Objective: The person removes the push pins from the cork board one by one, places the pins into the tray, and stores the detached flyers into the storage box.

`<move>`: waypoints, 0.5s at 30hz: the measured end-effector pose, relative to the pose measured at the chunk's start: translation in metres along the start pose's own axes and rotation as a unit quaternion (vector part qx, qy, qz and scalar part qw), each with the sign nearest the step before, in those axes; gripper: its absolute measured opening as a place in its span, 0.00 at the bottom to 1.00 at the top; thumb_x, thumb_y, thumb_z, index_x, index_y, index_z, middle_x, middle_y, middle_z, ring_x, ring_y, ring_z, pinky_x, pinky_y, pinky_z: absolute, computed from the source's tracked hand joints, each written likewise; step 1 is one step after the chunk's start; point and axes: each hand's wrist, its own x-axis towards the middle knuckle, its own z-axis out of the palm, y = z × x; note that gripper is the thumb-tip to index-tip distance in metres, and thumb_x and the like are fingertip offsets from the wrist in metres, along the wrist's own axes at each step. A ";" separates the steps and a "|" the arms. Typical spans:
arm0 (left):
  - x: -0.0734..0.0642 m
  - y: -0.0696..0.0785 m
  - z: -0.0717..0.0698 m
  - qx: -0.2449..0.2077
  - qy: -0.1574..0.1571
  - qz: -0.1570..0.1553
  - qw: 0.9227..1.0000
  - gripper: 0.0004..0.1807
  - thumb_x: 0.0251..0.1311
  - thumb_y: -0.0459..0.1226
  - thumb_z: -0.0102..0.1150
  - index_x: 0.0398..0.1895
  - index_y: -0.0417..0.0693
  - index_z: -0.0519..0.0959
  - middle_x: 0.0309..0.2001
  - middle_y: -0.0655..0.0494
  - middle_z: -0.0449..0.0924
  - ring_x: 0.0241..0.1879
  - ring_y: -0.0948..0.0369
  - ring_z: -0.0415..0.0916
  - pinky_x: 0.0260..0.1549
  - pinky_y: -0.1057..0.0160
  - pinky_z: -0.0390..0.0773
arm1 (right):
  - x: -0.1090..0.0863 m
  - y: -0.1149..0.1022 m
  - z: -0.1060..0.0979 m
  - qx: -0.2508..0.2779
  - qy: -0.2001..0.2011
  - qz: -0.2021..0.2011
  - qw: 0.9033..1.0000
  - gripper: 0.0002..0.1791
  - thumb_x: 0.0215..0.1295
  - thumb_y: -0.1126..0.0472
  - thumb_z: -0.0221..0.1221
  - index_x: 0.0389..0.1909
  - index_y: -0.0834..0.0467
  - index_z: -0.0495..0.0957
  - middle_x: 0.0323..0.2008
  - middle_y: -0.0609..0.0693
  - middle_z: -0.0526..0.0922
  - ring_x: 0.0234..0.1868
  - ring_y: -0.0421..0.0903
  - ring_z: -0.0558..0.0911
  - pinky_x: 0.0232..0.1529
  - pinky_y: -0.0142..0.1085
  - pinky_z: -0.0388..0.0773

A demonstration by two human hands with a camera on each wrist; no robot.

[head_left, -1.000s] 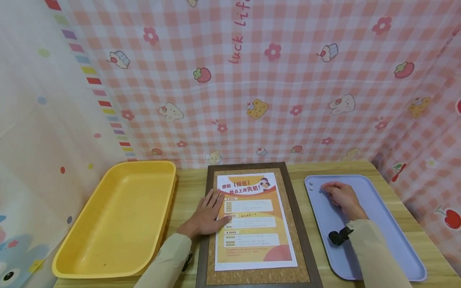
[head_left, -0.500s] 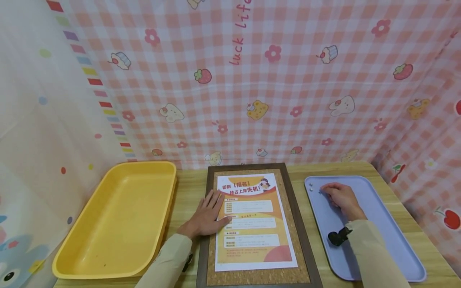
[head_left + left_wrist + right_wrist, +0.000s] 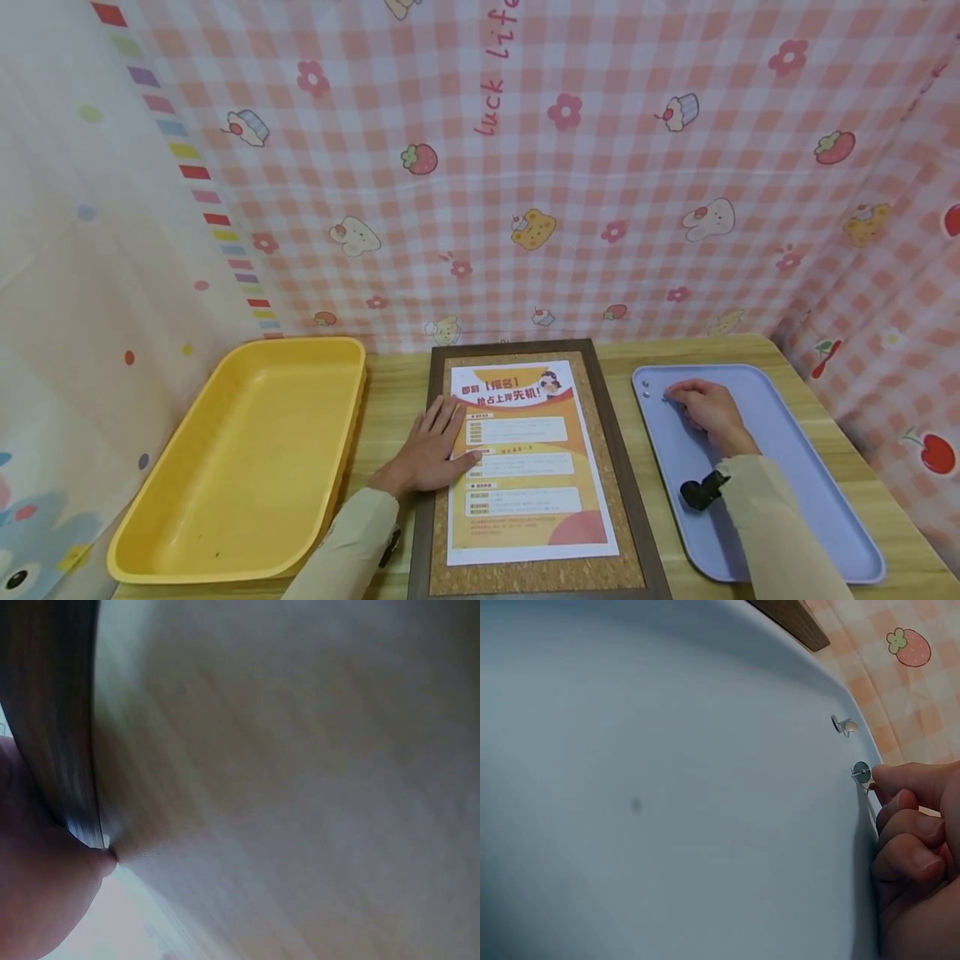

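Note:
My left hand (image 3: 427,450) lies spread flat over the left edge of a framed cork board (image 3: 540,575), its fingers on a printed poster (image 3: 525,500) there. In the left wrist view, part of that hand (image 3: 45,885) shows against the dark frame edge. At the far left corner of a lavender tray (image 3: 795,500), my right hand (image 3: 712,412) has curled fingers, with thumb and index fingertips pinching the edge of a silver thumbtack (image 3: 861,772). Two more thumbtacks (image 3: 850,726) lie just beyond it in the tray corner.
A deep yellow tray (image 3: 247,467) stands left of the board on the wooden table (image 3: 390,375). Checked cloth (image 3: 465,183) hangs behind the table, with more cloth at both sides. A black wrist camera (image 3: 701,493) sits under my right forearm, over the lavender tray.
The view shifts very slightly. Both hands stay in nearly the same place, the right one still at the thumbtack.

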 end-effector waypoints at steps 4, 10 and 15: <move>0.001 0.000 0.000 0.004 -0.001 -0.005 1.000 0.46 0.71 0.59 0.45 0.79 0.40 0.44 0.80 0.43 0.36 0.78 0.44 0.29 0.72 0.37 0.40 | 0.001 0.001 0.000 0.005 0.004 0.004 1.000 0.16 0.70 0.57 0.59 0.50 0.66 0.79 0.22 0.39 0.74 0.19 0.37 0.70 0.22 0.32 0.69; 0.001 0.000 0.001 0.004 -0.001 -0.005 1.000 0.46 0.71 0.59 0.45 0.79 0.40 0.44 0.80 0.43 0.36 0.78 0.44 0.29 0.72 0.38 0.40 | 0.002 0.003 0.001 0.018 0.007 0.002 1.000 0.18 0.68 0.56 0.61 0.52 0.64 0.77 0.20 0.38 0.74 0.19 0.36 0.69 0.20 0.32 0.67; 0.000 0.000 0.001 0.001 0.001 -0.005 1.000 0.46 0.71 0.58 0.46 0.79 0.39 0.45 0.80 0.42 0.37 0.78 0.44 0.30 0.72 0.37 0.40 | 0.000 0.003 0.000 0.017 -0.004 -0.013 1.000 0.20 0.68 0.55 0.61 0.54 0.64 0.75 0.17 0.37 0.70 0.18 0.35 0.67 0.18 0.31 0.66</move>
